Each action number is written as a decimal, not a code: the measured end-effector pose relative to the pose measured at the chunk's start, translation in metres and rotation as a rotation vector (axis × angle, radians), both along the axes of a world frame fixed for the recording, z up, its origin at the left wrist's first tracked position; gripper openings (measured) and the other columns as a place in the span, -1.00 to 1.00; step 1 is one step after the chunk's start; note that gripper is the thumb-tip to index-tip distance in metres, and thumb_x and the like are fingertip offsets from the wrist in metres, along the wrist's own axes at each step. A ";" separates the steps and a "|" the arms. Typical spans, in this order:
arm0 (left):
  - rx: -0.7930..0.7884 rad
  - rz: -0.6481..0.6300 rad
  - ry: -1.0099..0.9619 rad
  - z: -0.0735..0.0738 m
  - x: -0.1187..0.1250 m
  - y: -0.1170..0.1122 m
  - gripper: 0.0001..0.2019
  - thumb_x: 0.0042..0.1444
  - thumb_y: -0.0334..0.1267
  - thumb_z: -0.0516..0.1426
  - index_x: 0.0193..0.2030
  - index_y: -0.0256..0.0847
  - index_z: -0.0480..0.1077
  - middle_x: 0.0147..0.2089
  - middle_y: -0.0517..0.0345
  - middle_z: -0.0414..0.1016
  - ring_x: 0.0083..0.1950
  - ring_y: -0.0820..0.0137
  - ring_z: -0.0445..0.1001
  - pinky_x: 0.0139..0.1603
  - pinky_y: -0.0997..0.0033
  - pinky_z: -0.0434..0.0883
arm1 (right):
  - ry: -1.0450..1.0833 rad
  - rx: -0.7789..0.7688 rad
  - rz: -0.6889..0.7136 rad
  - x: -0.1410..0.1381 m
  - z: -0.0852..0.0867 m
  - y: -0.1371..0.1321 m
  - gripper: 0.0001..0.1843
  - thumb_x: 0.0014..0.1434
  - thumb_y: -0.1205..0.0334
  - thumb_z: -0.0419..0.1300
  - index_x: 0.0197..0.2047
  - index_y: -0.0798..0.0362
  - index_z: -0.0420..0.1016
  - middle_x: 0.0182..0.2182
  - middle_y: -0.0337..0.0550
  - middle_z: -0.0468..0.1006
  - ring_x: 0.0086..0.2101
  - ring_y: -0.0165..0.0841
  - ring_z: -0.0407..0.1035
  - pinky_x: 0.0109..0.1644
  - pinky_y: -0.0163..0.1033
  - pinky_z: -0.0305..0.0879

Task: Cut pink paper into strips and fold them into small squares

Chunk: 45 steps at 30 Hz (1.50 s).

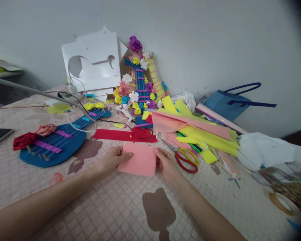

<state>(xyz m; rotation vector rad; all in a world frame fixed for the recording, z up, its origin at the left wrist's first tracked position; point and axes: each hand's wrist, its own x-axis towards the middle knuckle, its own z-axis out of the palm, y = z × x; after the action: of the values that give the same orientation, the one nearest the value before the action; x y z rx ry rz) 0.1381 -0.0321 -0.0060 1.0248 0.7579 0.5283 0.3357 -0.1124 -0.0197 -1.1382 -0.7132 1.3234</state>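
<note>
A pink paper rectangle is stretched between my two hands, a little above the tabletop. My left hand pinches its left edge, thumb on top. At the upper right edge, my right hand grips the same sheet between thumb and fingers. Scissors with one red and one yellow handle lie just right of my right hand. Beyond the sheet lies a red paper strip. To the left rests a blue guitar-shaped craft with strings, purple bars and paper flowers.
Yellow and pink paper sheets are heaped at the right, behind the scissors. A glue gun stands before flower-covered guitar crafts. A white cable crosses the left side. Farther right are a blue bag and a tape roll.
</note>
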 end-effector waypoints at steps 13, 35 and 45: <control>-0.322 -0.043 -0.031 0.009 -0.001 0.003 -0.63 -0.06 -0.30 0.32 -0.08 -0.38 0.48 -0.17 -0.18 0.59 -0.18 0.20 0.59 -0.17 0.37 0.51 | -0.144 0.038 0.122 0.000 -0.005 -0.001 -0.69 -0.06 0.06 0.36 -0.29 0.08 0.51 -0.48 -0.23 0.54 -0.53 -0.45 0.37 -0.50 -0.35 0.32; -0.116 0.152 0.023 0.013 -0.009 0.026 -0.75 -0.06 -0.39 0.30 -0.18 -0.34 0.49 -0.21 -0.12 0.61 -0.31 0.26 0.60 -0.32 0.40 0.54 | -1.401 -0.066 0.005 0.146 0.015 -0.025 -0.67 -0.18 0.15 0.36 -0.42 0.00 0.27 -0.43 -0.23 0.38 -0.38 -0.29 0.28 -0.32 -0.23 0.14; -0.147 0.145 0.020 0.011 -0.011 0.031 -0.75 -0.05 -0.41 0.30 -0.18 -0.34 0.47 -0.21 -0.12 0.61 -0.32 0.26 0.61 -0.33 0.40 0.57 | -1.501 -0.196 0.056 0.152 0.011 -0.029 -0.71 -0.13 0.17 0.31 -0.38 0.01 0.27 -0.48 -0.24 0.42 -0.44 -0.30 0.30 -0.41 -0.27 0.07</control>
<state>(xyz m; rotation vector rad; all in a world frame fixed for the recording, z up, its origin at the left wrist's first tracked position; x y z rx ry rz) 0.1269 -0.0015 0.0047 0.8438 0.8802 0.5789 0.4877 -0.1413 -0.0083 -2.2446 -1.6683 0.3496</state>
